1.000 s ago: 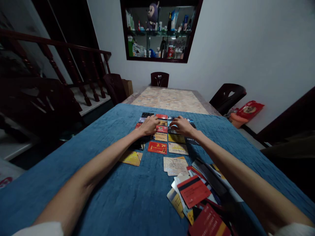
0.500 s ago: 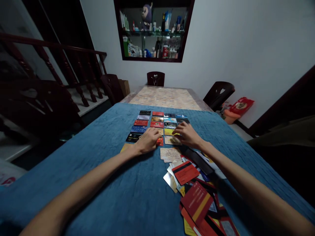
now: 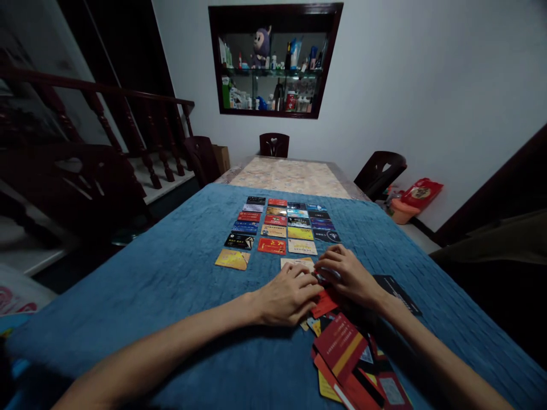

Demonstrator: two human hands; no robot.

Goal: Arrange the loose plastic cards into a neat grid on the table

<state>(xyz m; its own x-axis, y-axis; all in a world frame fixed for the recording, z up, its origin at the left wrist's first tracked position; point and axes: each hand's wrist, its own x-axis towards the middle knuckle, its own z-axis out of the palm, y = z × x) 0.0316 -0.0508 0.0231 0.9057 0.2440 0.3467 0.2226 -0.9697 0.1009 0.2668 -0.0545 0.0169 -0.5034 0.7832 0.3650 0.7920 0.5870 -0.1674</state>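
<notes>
My left hand (image 3: 290, 293) lies at the top of a loose pile of plastic cards, its fingers curled over them and touching a red card (image 3: 325, 302). Opposite it, my right hand (image 3: 348, 276) is bent over cards at the same end of the pile. Both hands' fingertips are partly hidden among the cards. A pale card (image 3: 301, 262) shows just beyond the left fingers. Closer to me in the pile is a dark red card with a yellow stripe (image 3: 342, 347). Further off, cards lie in neat columns, including a yellow card (image 3: 233, 259) and a cream card (image 3: 302, 246).
A blue cloth (image 3: 171, 273) covers the near part of the table. Right of my right hand lies a black card (image 3: 397, 294). Dark chairs (image 3: 274, 145) stand around the table, and a shelf niche (image 3: 269, 68) is in the far wall.
Both hands have drawn back from the card columns to the pile, uncovering the front cards. A black card now lies flat to the right. The view has tilted up slightly.
</notes>
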